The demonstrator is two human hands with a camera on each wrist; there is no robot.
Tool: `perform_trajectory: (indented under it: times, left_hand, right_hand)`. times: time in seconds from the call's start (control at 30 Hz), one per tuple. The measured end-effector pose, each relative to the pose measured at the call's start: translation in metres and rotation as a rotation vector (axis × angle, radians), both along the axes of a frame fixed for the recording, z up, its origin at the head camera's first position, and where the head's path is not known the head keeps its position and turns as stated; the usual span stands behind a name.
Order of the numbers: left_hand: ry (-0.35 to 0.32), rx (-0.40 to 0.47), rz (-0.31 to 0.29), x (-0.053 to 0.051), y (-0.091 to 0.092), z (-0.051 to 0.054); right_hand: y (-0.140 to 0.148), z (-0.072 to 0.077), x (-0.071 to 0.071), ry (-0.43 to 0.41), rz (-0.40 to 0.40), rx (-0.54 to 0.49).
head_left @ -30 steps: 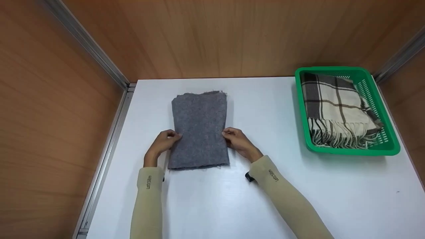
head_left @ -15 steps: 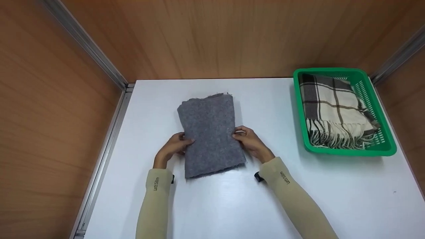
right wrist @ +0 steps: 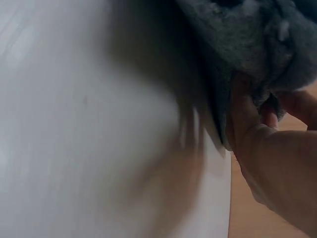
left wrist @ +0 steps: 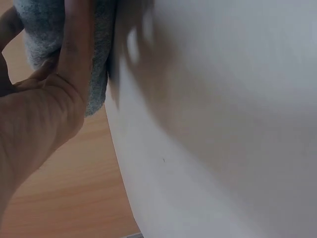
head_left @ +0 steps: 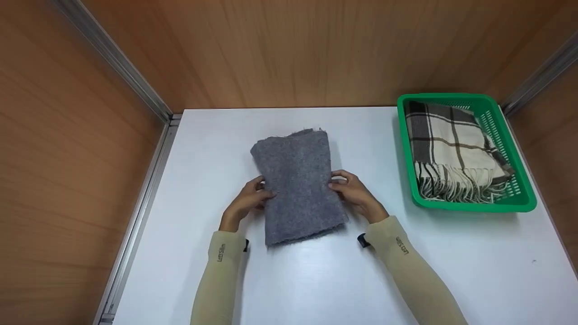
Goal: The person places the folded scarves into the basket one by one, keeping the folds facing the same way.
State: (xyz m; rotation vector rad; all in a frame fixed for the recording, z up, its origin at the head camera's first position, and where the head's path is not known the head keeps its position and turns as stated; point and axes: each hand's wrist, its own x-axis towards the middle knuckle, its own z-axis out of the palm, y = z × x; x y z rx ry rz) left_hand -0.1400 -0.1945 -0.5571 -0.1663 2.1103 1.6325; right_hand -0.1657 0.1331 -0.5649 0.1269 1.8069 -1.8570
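A folded grey woolly cloth with frayed ends hangs between the two hands, turned slightly askew. The left hand pinches its left edge, thumb on top and fingers underneath. On the opposite edge, the right hand holds the cloth with the thumb above and fingertips partly hidden below. In the left wrist view the hand grips the layered cloth close over the white tabletop. The right wrist view has the fingers tucked against the folded layers, and shadows on the table beneath suggest the cloth is a little raised.
A green plastic basket stands at the table's back right, with a fringed plaid scarf folded inside. The white table meets wooden panels at the back and left. Beige sleeves cover both forearms.
Both hands have taken the grey cloth to the right and slightly nearer the body. It has turned askew and seems lifted off the table. The plaid scarf stays in the basket.
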Motion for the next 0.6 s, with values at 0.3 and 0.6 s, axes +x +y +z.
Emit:
perform_trajectory:
  times: [0.3,0.6]
  left_hand:
    - [0.026,0.096,-0.037,-0.001,0.020,0.006]
    - [0.064,0.175,-0.104,-0.002,0.036,0.012]
  right_hand:
    - [0.022,0.010,0.002,0.068,0.020,0.036]
    - [0.040,0.019,0.004,0.101,0.019,0.039]
